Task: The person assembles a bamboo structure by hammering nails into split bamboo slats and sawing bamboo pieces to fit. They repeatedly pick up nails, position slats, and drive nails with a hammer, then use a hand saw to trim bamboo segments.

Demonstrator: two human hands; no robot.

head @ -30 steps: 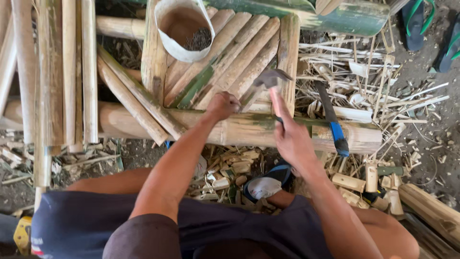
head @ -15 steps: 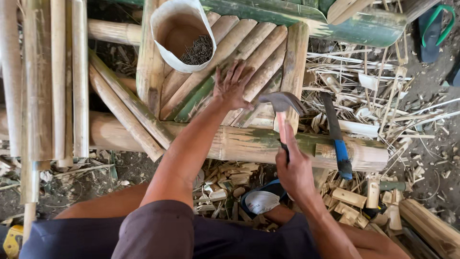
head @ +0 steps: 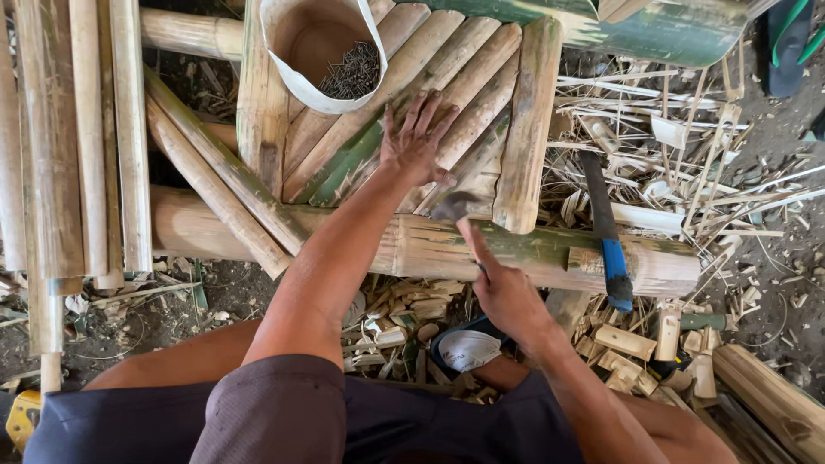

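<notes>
My left hand lies flat with fingers spread on a panel of split bamboo slats. My right hand grips the wooden handle of a hammer, whose dark metal head is down on the slats just right of my left thumb. The panel rests on a thick bamboo pole lying crosswise in front of me. A cut white container holding small dark nails sits on the panel beyond my left hand.
A blue-handled blade tool lies across the thick pole at right. Bamboo poles are stacked at left. Offcuts and shavings litter the ground. A green bamboo section lies at the top right.
The hammer head has come down from a raised position onto the slats. My left hand moved up the panel and spread flat, and the view has shifted closer.
</notes>
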